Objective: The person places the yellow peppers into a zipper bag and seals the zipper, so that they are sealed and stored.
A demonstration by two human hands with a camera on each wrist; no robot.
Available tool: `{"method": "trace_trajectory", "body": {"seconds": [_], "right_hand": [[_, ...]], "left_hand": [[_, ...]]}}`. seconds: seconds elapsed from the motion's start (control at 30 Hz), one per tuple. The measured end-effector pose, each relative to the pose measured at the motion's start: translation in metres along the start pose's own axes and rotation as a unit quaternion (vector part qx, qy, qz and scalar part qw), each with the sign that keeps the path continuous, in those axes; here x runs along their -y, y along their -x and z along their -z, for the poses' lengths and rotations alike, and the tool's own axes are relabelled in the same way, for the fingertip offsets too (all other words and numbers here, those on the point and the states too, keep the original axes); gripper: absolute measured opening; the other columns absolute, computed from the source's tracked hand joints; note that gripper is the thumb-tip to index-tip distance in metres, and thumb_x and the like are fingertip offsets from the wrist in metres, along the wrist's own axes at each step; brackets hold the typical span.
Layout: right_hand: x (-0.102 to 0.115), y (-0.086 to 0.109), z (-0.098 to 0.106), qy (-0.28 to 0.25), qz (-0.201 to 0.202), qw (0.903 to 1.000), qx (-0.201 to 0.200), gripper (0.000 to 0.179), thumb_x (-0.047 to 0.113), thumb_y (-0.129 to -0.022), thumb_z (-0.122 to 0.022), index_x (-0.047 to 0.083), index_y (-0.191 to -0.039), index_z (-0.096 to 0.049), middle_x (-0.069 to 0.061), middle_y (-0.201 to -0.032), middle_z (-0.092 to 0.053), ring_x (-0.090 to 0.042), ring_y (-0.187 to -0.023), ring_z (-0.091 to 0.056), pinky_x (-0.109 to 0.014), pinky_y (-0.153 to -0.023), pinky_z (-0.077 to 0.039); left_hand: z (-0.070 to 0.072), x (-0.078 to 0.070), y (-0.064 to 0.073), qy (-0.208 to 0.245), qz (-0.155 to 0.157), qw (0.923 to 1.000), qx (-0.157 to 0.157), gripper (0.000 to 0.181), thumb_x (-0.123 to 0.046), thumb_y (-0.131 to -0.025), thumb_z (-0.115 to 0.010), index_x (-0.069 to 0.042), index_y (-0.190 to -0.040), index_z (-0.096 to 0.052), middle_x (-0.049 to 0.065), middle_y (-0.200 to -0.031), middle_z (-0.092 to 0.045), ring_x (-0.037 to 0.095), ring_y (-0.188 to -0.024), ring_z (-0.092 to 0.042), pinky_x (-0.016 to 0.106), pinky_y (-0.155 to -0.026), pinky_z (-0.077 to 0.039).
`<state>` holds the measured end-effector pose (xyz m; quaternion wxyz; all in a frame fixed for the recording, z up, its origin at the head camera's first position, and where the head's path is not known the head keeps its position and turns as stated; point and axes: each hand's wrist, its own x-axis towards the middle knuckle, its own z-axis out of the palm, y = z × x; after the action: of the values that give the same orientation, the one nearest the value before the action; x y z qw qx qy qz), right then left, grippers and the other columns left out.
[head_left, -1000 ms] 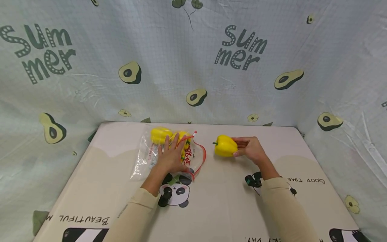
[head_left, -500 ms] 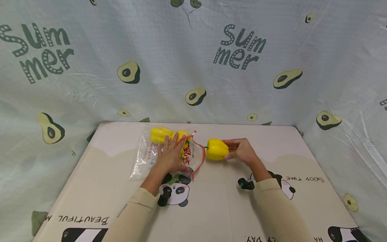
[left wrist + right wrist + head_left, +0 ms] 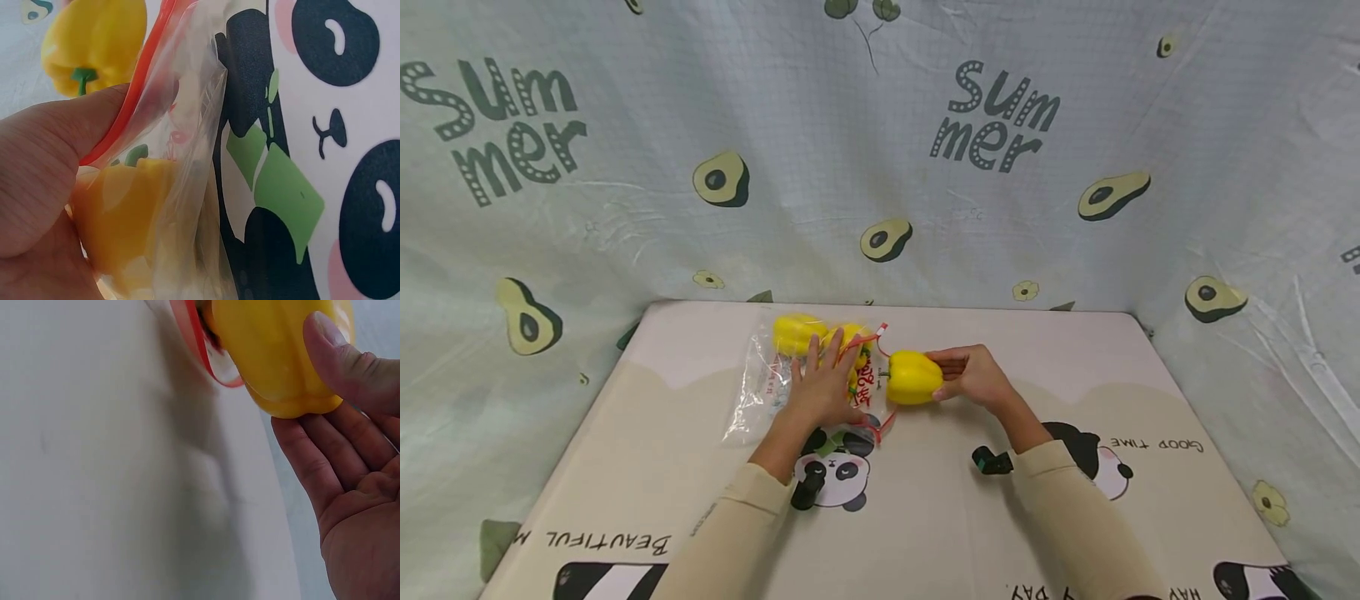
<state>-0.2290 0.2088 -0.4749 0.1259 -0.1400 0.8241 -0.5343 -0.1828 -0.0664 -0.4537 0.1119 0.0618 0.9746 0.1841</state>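
In the head view my left hand (image 3: 823, 397) lies with spread fingers over a clear plastic bag (image 3: 748, 412) with a red-edged mouth facing right. Yellow bell peppers (image 3: 796, 334) are inside the bag. The left wrist view shows my left thumb (image 3: 94, 119) against the red edge (image 3: 140, 69), with a bagged pepper (image 3: 125, 219) below it. My right hand (image 3: 973, 379) holds another yellow bell pepper (image 3: 914, 377) between thumb and fingers, its green stem pointing left at the bag's mouth. In the right wrist view, the red edge (image 3: 194, 337) is beside the held pepper (image 3: 275, 356).
The table (image 3: 925, 517) has a pale cover printed with pandas and lettering. Behind it and at the sides hangs a curtain (image 3: 805, 133) with avocado prints. Small black devices (image 3: 992, 461) show by both wrists.
My right hand has moved left with the bell pepper, from the right of the bag to its red-edged mouth. The left hand has stayed in place on the bag.
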Motion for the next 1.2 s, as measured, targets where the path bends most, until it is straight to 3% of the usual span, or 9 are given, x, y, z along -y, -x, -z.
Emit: {"method": "trace_trajectory", "body": {"seconds": [0.53, 0.77, 1.2], "right_hand": [[0.015, -0.014, -0.032, 0.013, 0.017, 0.9992, 0.034, 0.060, -0.004, -0.074, -0.090, 0.000, -0.131, -0.071, -0.018, -0.134, -0.072, -0.034, -0.119, -0.073, -0.038, -0.099, -0.061], [0.012, -0.019, -0.041, 0.027, 0.005, 0.9991, 0.033, 0.058, 0.002, -0.075, -0.089, 0.006, -0.130, -0.073, -0.013, -0.134, -0.073, -0.029, -0.116, -0.071, -0.041, -0.101, -0.061], [0.004, -0.022, -0.047, -0.007, 0.019, 0.9989, 0.043, 0.056, 0.013, -0.077, -0.086, 0.003, -0.130, -0.070, -0.015, -0.132, -0.072, -0.027, -0.113, -0.067, -0.048, -0.110, -0.055]], "left_hand": [[0.000, 0.002, 0.000, 0.009, 0.002, 0.9999, 0.005, 0.117, -0.041, -0.075, -0.092, -0.026, -0.167, -0.023, 0.003, -0.178, 0.011, 0.040, -0.164, 0.014, 0.070, -0.127, 0.005], [-0.001, 0.000, 0.000, 0.009, -0.005, 0.9999, 0.001, 0.115, -0.040, -0.074, -0.092, -0.025, -0.167, -0.025, 0.004, -0.179, 0.008, 0.041, -0.164, 0.011, 0.072, -0.127, 0.004], [-0.002, -0.001, 0.001, -0.009, -0.010, 0.9999, -0.002, 0.115, -0.041, -0.076, -0.092, -0.023, -0.167, -0.024, 0.006, -0.178, 0.008, 0.043, -0.163, 0.010, 0.073, -0.127, 0.002]]}}
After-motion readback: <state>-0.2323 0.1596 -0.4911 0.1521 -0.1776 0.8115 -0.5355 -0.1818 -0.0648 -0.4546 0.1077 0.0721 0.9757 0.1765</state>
